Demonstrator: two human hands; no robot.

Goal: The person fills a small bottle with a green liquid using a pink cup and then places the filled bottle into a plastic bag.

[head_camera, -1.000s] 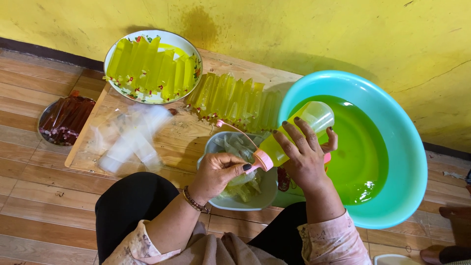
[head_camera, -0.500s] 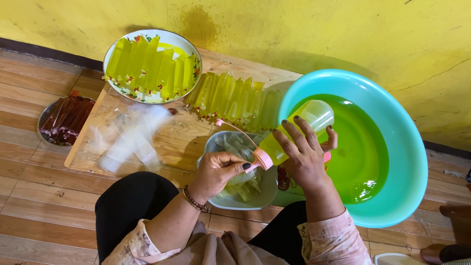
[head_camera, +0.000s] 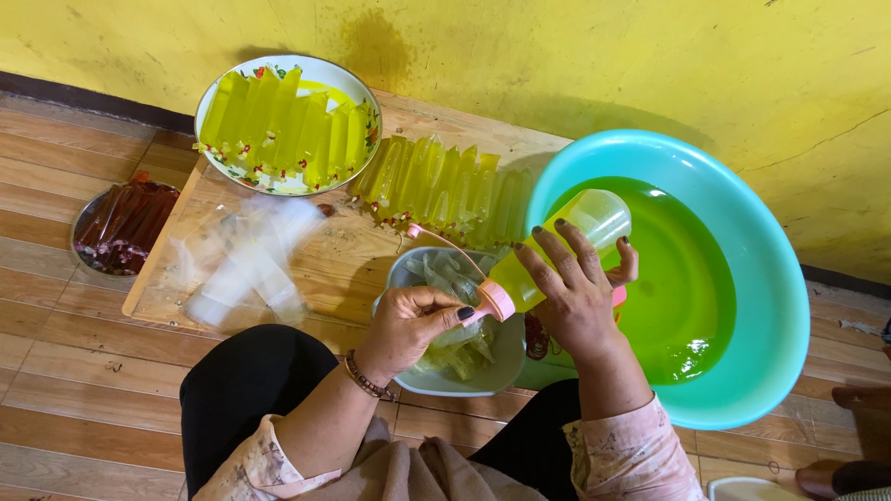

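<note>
My right hand [head_camera: 577, 289] grips a clear squeeze bottle [head_camera: 566, 243] half full of yellow-green liquid, tilted with its pink nozzle cap [head_camera: 498, 299] pointing down-left. My left hand [head_camera: 413, 327] pinches a thin clear plastic bag [head_camera: 452, 327] at the nozzle tip. Both hands are over a small white bowl [head_camera: 421, 379] that holds filled bags of green liquid. A big teal basin [head_camera: 775, 278] of green liquid stands to the right, right behind the bottle.
A flowered white plate [head_camera: 357, 88] holds several upright green-filled tubes. More green tubes [head_camera: 436, 186] lie in a row on a wooden board [head_camera: 343, 264]. Empty clear bags [head_camera: 246, 260] lie on the board. A metal dish of dark red tubes [head_camera: 121, 227] sits at left. Yellow wall behind.
</note>
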